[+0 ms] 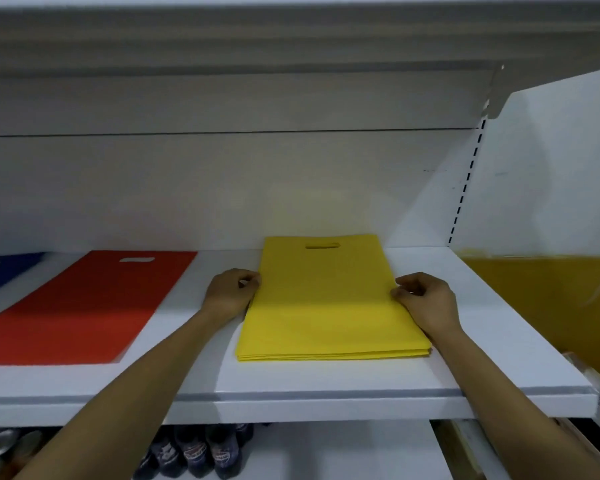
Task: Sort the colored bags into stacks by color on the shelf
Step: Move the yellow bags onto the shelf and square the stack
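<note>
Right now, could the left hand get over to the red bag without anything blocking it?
Probably yes. The left hand sits at the left edge of the yellow stack, and only bare shelf lies between it and the red bag.

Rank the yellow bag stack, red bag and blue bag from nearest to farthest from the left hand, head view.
1. yellow bag stack: touching the left hand, just right of it.
2. red bag: left of the hand.
3. blue bag: far left edge.

Light: soft, even, overhead, I'd say.
Shadow: near half of yellow stack (329, 327) darker.
Focus: mushy throughout (compression, I think).
Edges: shelf (326, 384) lines bow.
</note>
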A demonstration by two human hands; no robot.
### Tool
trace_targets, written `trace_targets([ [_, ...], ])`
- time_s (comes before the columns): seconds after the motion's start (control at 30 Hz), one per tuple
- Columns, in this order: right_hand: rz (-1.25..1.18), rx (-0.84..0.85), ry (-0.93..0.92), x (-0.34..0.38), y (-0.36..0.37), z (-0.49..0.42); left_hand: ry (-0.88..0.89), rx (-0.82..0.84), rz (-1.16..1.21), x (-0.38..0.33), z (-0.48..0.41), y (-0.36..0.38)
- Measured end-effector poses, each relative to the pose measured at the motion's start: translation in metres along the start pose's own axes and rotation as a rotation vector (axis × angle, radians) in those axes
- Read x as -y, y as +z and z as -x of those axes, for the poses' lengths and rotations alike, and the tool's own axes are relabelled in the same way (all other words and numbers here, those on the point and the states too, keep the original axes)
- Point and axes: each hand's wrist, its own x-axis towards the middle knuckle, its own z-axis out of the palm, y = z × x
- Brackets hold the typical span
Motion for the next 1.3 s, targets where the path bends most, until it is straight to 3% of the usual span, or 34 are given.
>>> trace_targets([
  [0.13, -0.007, -0.019, 0.067, 0.001, -0.006, -0.007, -0.021, 0.001, -0.007, -0.007, 0.008, -0.011],
  [0.23, 0.044, -0.049, -0.007, 0.013, -0.005, -0.007, 0.000, -0.094, -0.107, -0.002, 0.022, -0.030],
  [0.53, 0.080, 0.303, -0.406, 0.150, 0.110, 0.035, -0.108, -0.242, -0.616, 0.030, 0.100, -0.133],
  [0.73, 0.035, 0.556, -0.684, 0.247, 0.214, 0.116, -0.310, -0.325, -0.743, 0.105, 0.187, -0.232],
  [0.9, 0.137, 0.713, -0.929, 0.338, 0.301, 0.211, -0.482, -0.379, -0.843, 0.172, 0.281, -0.318],
  [1.17, 0.370, 0.753, -1.230, 0.471, 0.423, 0.358, -0.741, -0.435, -0.917, 0.272, 0.416, -0.449],
  [1.3, 0.326, 0.765, -1.306, 0.522, 0.475, 0.427, -0.894, -0.416, -0.960, 0.317, 0.480, -0.502],
])
